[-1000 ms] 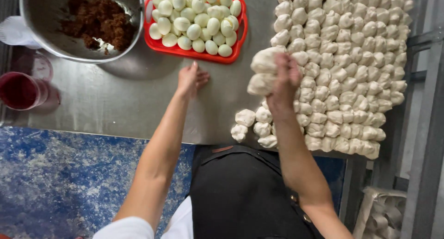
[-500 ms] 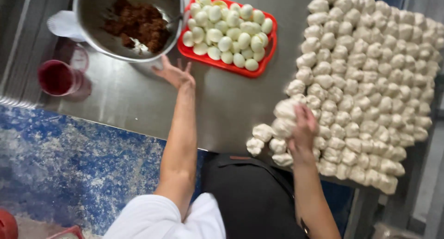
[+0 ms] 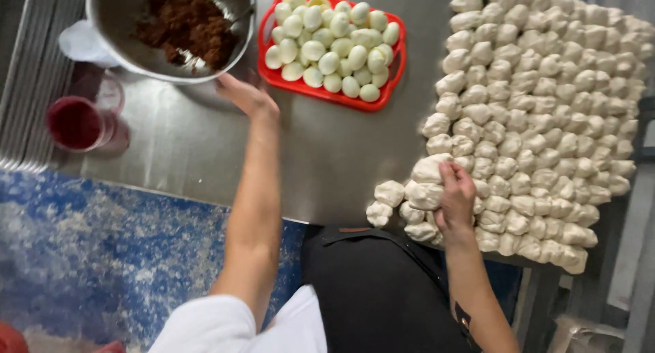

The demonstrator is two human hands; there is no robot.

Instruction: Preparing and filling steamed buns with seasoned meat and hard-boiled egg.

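Pale lump of raw dough (image 3: 428, 170) at the near left edge of the big massed block of small white dough pieces (image 3: 546, 100), pinched under the fingers of the right hand (image 3: 456, 199), which curl down onto it. Left hand (image 3: 249, 97) stretched far forward, palm down and fingers loosely spread, gripping nothing, fingertips just at the rim of the large round steel bowl (image 3: 116, 11). Brown crumbly filling (image 3: 187, 29) heaped inside that bowl, with a spoon handle poking out. Just right of the bowl, a red rectangular plastic tray (image 3: 389, 73) packed with peeled pale eggs (image 3: 331, 42). Everything set on a dull, scuffed stainless steel table (image 3: 184, 141). At its left end, a clear plastic cup of dark red liquid (image 3: 78, 124). Below the table edge, a blue-and-white speckled floor (image 3: 102, 257).
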